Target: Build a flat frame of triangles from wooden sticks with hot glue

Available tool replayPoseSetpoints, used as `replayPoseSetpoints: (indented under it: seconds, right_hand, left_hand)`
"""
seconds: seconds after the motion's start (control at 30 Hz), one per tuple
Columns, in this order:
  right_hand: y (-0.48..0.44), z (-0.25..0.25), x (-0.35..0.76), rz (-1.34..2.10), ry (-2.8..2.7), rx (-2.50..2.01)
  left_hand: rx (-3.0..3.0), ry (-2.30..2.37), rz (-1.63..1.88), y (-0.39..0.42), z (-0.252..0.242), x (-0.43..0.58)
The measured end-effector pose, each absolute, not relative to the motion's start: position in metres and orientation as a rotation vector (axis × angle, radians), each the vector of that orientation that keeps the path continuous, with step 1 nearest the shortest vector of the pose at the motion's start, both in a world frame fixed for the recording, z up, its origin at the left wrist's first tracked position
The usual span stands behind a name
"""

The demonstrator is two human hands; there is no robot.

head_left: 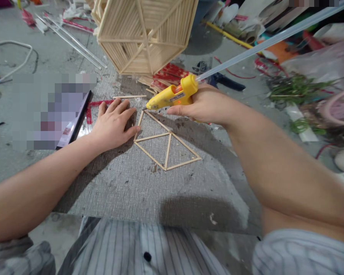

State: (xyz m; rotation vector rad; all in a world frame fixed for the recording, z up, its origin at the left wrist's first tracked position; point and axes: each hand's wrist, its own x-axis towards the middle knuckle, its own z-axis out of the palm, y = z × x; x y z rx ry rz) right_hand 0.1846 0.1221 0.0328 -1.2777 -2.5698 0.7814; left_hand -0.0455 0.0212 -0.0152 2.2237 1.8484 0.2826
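My right hand (205,103) grips a yellow hot glue gun (172,96), and a long clear glue stick (263,46) runs out of its back. The gun's nozzle is at the top corner of a flat frame of thin wooden sticks (169,133), made of joined triangles. My left hand (114,123) lies palm down with spread fingers, its thumb touching the stick on the frame's left side. Under the frame is a grey textured sheet (126,183). A loose wooden stick (130,96) lies beyond my left fingers.
A faceted structure of wooden sticks (146,42) stands at the back, with red packaging and sticks (172,72) beside it. A dark-edged tablet or phone (74,122) leans at the left. Blue-handled pliers (226,82) lie behind the glue gun. Clutter and a pink basket (339,105) fill the right.
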Motion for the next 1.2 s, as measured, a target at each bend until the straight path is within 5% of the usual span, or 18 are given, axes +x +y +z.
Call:
replayPoseSetpoints:
  seconds: [0.87,1.2]
  right_hand:
    - [0.111,0.043,0.178,0.876,-2.425,-1.423]
    - [0.106,0.065,0.247,0.785,-1.813,-1.564]
  left_hand:
    - [2.224,1.853,0.289,0.022,-0.017,-0.046]
    - [2.245,1.829,0.354,0.022,-0.019,-0.049]
